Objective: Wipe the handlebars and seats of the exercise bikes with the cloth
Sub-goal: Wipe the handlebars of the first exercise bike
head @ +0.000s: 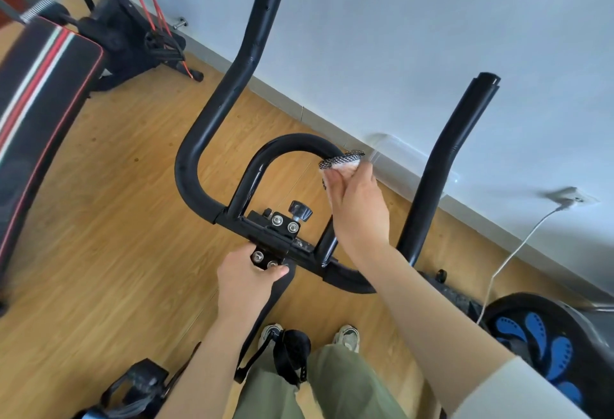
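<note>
Hands at work on the handlebars of an exercise bike, seen from the head camera. The right hand (357,206) pinches a small pale cloth with a black-and-white mesh edge (342,161) and presses it onto the upper right curve of the glossy black inner loop bar (292,140). Its fingers curl round the fabric so that it wraps the tube. The left hand (246,282) grips the black metal clamp bracket with silver bolts (265,237) at the centre of the bars, apparently to steady the frame against the rubbing. A padded black left horn (232,86) and right horn (440,169) rise on either side, apart from the cloth. No seat is in view, so that part of the job likely remains. On the wooden floor (116,202) a black padded bench with red and white stripes (43,93) lies at left. At right a white cable (513,252) runs to a wall socket (571,197).
</note>
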